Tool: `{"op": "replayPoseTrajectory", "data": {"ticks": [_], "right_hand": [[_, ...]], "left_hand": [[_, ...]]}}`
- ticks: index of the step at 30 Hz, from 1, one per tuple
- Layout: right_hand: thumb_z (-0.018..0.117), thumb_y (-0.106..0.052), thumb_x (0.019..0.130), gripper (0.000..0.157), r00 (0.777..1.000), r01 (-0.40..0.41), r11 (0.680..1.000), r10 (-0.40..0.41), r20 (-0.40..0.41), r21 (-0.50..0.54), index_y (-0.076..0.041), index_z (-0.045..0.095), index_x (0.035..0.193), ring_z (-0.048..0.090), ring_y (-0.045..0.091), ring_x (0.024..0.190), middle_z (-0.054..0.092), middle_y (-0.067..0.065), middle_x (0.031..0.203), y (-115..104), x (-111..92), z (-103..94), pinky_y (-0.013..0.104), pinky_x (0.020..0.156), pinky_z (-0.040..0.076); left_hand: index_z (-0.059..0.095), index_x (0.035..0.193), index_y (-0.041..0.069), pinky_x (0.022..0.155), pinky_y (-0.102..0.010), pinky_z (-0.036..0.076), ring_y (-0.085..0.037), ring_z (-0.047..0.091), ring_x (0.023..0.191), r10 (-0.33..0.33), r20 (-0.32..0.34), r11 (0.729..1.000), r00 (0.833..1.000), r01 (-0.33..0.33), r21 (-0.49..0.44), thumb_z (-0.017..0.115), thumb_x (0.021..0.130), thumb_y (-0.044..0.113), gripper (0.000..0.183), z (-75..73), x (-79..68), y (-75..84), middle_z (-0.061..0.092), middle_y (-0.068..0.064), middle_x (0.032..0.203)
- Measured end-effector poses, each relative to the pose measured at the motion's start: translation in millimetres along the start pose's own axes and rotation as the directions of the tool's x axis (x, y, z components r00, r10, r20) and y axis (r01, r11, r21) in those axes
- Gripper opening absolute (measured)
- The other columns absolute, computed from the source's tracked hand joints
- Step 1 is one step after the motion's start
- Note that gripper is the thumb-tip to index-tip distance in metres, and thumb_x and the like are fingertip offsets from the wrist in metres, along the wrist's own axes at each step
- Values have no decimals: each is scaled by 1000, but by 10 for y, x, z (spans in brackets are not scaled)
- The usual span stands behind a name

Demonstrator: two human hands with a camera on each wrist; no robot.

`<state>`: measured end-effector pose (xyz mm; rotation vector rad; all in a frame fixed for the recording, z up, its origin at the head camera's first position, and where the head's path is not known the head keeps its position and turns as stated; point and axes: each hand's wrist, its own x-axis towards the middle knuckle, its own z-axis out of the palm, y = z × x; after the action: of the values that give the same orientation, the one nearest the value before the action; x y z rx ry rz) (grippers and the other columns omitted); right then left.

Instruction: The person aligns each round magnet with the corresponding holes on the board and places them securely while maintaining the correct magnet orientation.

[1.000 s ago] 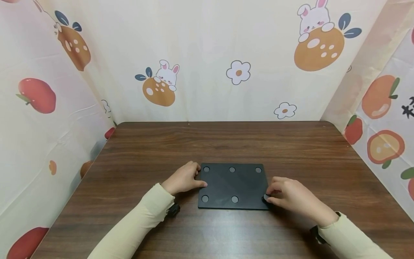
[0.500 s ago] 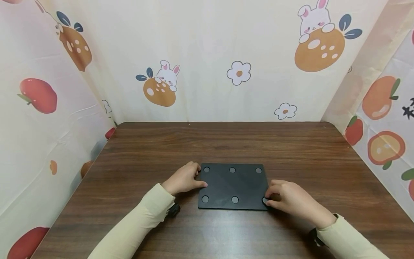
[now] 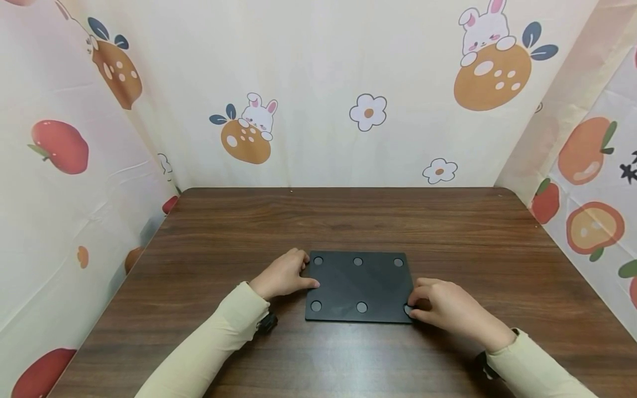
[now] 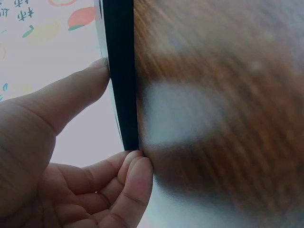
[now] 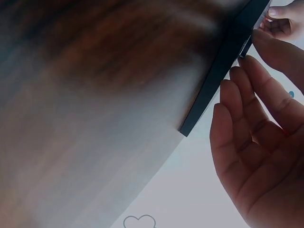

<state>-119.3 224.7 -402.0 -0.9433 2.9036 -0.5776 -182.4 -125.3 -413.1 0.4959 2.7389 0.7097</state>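
Observation:
A flat black rectangular board (image 3: 360, 286) lies on the table, with small grey round spots along its far and near edges. My left hand (image 3: 282, 275) grips its left edge; in the left wrist view the thumb (image 4: 80, 92) presses the top face and the curled fingers (image 4: 135, 183) meet the far corner. At the near right corner, my right hand (image 3: 443, 304) pinches a small round disc (image 3: 408, 309), grey on top with a dark rim, between thumb and index finger. In the right wrist view the dark disc (image 5: 245, 49) shows right at the board's face, partly hidden by the fingertips.
The brown wood-grain table (image 3: 348, 221) extends around the board. Curtains (image 3: 318, 83) printed with rabbits, fruit and flowers hang behind it and at both sides. A dark wrist device (image 3: 267, 323) sits at the left cuff.
My right hand has lowered slightly toward the near right corner. The disc, tilted and raised a second ago, now lies nearly flat at that corner. The left hand stays in place.

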Motion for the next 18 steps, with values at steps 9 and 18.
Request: {"op": "replayPoseTrajectory", "data": {"ticks": [9, 18], "right_hand": [[80, -17, 79, 10, 1000, 16, 1000, -16, -18, -11, -21, 72, 83, 45, -7, 64, 54, -15, 80, 10, -1, 13, 18, 56, 42], [80, -16, 80, 10, 1000, 12, 1000, -12, -14, 1, -21, 72, 84, 47, -8, 65, 55, -15, 82, 5, -1, 5, 19, 56, 43]], "left_hand": [[58, 122, 0, 85, -37, 50, -21, 58, 97, -5, 3, 1000, 1000, 5, -5, 80, 81, 36, 59, -6, 0, 4, 59, -10, 110], [59, 121, 0, 84, -37, 50, -20, 57, 96, -2, 3, 1000, 1000, 2, -4, 81, 81, 35, 58, -12, -6, 11, 59, -10, 109]]}}
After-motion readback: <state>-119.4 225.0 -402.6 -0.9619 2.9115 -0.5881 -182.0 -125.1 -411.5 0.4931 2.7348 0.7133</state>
